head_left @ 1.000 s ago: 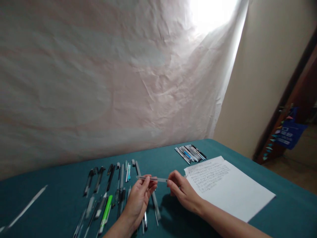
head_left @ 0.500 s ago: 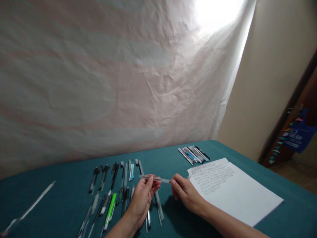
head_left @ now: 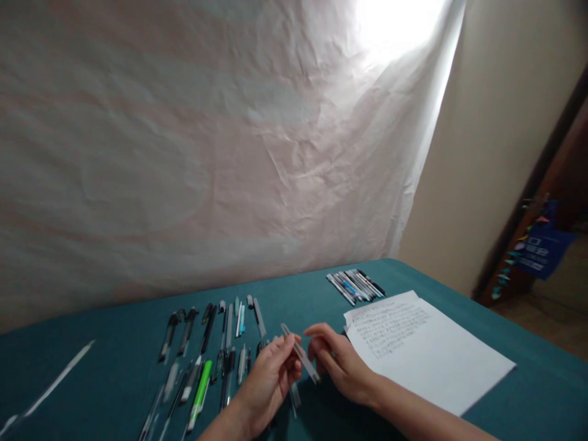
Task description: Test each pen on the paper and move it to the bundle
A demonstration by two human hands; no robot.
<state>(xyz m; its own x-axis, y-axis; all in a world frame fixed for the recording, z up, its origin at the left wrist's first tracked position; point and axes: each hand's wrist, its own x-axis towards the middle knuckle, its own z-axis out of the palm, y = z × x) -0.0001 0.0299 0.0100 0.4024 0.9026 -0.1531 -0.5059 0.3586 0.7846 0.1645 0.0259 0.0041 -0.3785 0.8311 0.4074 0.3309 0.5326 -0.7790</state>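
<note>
Between the thumb and fingers of my left hand (head_left: 275, 367) is a slim clear pen (head_left: 303, 355), slanting down to the right with a dark tip at its lower end. My right hand (head_left: 337, 361) hovers just right of the pen, its index finger stretched out and the other fingers loosely bent, with nothing visible in it. Under and beside my left hand lie several dismantled pens, among them a bright green pen (head_left: 200, 395), a light blue one (head_left: 241, 320) and a clear barrel (head_left: 260, 317). My left hand covers some of them.
A row of pen refills (head_left: 355, 286) lies at the back of the green-clothed table (head_left: 114, 324). Handwritten paper sheets (head_left: 427, 349) rest at the right. A pale strip (head_left: 59, 380) lies at the far left. A hanging sheet (head_left: 206, 153) rises behind the table.
The pen has turned from nearly level to slanting down to the right. My right hand has let go of its end, and its fingers have opened out. The view has shifted slightly.
</note>
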